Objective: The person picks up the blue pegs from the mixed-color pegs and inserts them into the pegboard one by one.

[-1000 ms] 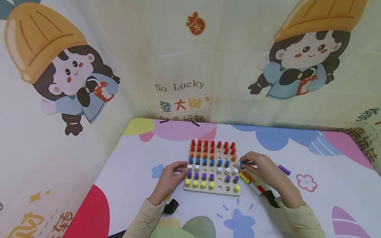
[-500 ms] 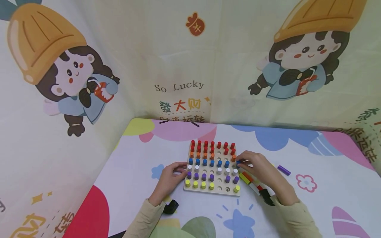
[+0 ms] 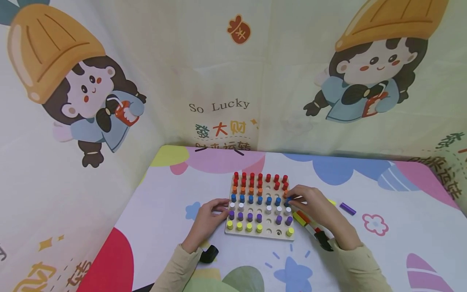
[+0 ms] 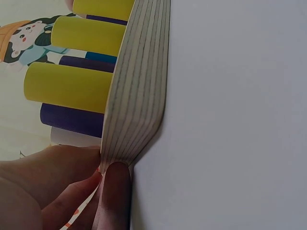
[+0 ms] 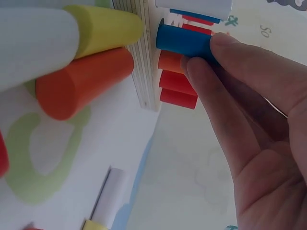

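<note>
A wooden pegboard (image 3: 260,235) holds rows of red, orange, blue, white, purple and yellow cylinder pegs, with several bare holes among them. My left hand (image 3: 208,221) grips the board's left side, and the left wrist view shows its thumb and fingertip at the corner of the layered edge (image 4: 139,81). With my right hand (image 3: 317,205) I pinch a blue peg (image 5: 184,40) between thumb and fingers at the right end of the blue row. In the right wrist view, its lower end is at the board's surface, beside a seated orange peg (image 5: 170,61).
Loose pegs lie right of the board, among them a yellow one (image 3: 300,219), an orange one (image 5: 81,88) and a white one (image 5: 33,45). Farther right is a purple peg (image 3: 348,209). A printed cloth (image 3: 365,174) covers the table, and a cartoon curtain hangs behind.
My right hand has moved left, bringing the blue peg from beside the board to the right end of the blue row. The left hand has stayed at the board's left side.
</note>
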`<state>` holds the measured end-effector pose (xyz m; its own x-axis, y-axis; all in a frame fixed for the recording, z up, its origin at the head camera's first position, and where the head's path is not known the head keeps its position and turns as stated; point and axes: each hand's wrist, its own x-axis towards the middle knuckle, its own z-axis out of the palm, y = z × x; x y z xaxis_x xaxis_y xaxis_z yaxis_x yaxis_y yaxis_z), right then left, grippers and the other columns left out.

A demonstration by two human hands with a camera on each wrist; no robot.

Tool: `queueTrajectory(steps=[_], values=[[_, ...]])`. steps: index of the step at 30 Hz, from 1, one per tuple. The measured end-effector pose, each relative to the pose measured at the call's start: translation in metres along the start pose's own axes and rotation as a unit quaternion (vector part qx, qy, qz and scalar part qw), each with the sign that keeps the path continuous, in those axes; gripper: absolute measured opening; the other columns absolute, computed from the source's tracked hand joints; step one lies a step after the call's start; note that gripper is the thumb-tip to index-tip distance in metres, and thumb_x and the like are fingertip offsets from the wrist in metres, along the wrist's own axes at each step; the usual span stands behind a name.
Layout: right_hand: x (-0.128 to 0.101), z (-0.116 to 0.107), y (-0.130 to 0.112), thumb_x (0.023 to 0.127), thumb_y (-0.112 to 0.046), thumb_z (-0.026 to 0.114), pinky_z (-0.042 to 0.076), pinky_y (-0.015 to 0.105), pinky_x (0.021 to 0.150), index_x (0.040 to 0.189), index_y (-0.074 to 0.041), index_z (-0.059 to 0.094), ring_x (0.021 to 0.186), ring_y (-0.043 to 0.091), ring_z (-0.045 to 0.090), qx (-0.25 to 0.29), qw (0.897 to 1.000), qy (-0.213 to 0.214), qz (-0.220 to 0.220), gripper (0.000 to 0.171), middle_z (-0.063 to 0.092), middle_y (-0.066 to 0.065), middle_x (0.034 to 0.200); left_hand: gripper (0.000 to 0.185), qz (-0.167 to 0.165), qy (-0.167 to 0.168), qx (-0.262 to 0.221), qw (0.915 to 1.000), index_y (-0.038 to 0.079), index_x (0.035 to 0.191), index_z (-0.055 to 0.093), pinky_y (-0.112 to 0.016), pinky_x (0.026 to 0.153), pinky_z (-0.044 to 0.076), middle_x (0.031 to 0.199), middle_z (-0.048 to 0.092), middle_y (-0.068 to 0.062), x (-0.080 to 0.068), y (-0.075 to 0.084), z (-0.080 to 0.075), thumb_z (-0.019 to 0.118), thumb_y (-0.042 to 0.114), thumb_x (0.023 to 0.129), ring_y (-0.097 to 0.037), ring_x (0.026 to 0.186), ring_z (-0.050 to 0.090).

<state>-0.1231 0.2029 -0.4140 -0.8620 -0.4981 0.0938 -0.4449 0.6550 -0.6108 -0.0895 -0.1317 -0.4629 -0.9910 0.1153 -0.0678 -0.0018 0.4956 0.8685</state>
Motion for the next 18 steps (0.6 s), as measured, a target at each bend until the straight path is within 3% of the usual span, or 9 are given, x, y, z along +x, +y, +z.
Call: queueTrajectory(steps=[18], values=[[-0.0005, -0.001, 0.0003, 0.086, 0.002, 0.073, 0.06, 0.034, 0.078, 0.108, -0.002, 0.071, 0.093, 0.024, 0.072, 0.028, 1.0, -0.003, 0.006, 0.023, 0.071, 0.008, 0.102, 0.034, 0.009, -0.002, -0.007, 0.9999, 0.011, 0.126, 0.066, -0.022, 0.078, 0.057, 0.114, 0.069, -0.004, 0.0006, -0.0002, 0.0001, 0.071, 0.019, 0.093, -0.016, 0.097, 0.067]])
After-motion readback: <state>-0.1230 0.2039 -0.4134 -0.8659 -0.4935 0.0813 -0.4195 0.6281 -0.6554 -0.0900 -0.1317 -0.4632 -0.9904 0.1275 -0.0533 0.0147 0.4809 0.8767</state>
